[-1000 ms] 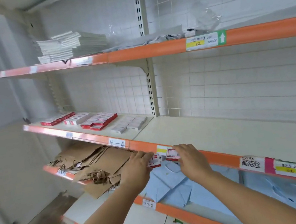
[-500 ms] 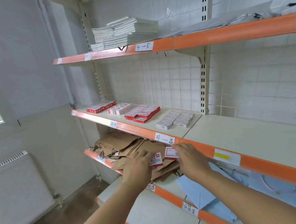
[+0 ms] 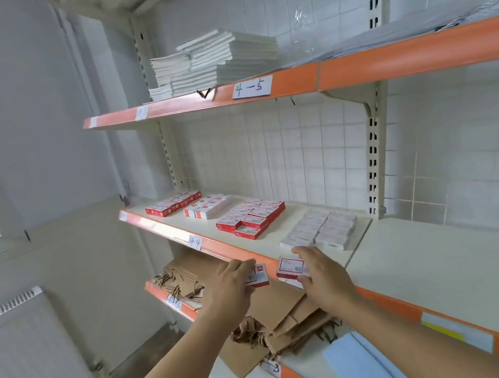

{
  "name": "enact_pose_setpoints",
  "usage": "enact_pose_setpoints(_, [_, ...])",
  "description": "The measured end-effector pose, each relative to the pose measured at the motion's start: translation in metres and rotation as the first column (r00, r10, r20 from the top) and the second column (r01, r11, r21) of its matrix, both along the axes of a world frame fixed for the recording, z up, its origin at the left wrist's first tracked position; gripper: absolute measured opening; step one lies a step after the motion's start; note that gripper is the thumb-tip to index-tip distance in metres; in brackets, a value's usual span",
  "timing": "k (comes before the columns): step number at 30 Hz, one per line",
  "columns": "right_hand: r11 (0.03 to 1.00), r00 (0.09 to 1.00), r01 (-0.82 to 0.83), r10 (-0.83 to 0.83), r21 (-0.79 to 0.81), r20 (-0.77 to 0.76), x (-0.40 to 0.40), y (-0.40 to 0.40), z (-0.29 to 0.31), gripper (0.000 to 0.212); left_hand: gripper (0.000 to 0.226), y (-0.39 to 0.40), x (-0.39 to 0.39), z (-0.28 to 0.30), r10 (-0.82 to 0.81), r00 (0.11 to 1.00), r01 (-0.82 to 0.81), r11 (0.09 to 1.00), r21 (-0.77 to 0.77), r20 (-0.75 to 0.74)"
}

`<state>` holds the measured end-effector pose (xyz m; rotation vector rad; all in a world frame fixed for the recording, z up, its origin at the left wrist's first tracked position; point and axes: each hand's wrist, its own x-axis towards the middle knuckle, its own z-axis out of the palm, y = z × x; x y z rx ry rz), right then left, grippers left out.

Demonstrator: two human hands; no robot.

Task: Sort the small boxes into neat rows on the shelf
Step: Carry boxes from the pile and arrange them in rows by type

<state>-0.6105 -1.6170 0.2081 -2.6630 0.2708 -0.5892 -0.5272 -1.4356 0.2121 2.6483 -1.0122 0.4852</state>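
left hand [image 3: 229, 286] pinching small box [image 3: 258, 275] | right hand [image 3: 321, 271] gripping another box [image 3: 290, 267] near shelf [image 3: 280, 241] edge | I judge them light, stiff card; hold by the sides

Both hands, the left hand [image 3: 227, 285] and right hand [image 3: 322, 271], have carried their small boxes leftward, reaching the white boxes [image 3: 320, 230].

Red-and-white small boxes [image 3: 250, 218] lie in rows on the shelf [image 3: 280, 241].

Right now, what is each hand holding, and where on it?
The left hand grips a small red-and-white box by its left end; the right hand grips another box by its right end.
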Motion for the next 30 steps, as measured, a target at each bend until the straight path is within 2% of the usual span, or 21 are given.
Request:
enact_pose_setpoints(6, [0.998,1.0,0.016,-0.016,-0.065,0.0,0.049,-0.009,0.002,0.05,0.042,-0.016,0.05,0.003,-0.007,0.999,0.006,1.0,-0.029,-0.034])
enact_pose_setpoints(13, [0.976,0.992,0.12,-0.109,-0.184,0.066,0.118,0.003,0.001,0.045,0.044,-0.014,0.12,0.01,-0.063,0.998,0.062,0.998,-0.006,-0.025])
enact_pose_setpoints(21, [0.955,0.972,0.233,-0.227,-0.185,0.054,0.191,0.023,-0.001,0.037,0.046,0.005,0.207,0.017,-0.141,0.989,0.142,0.99,0.017,-0.048])
enact_pose_setpoints(30, [0.936,0.952,0.301,-0.305,-0.182,0.007,0.225,0.027,-0.009,0.026,0.046,0.0,0.253,0.017,-0.217,0.975,0.216,0.976,-0.011,-0.046])
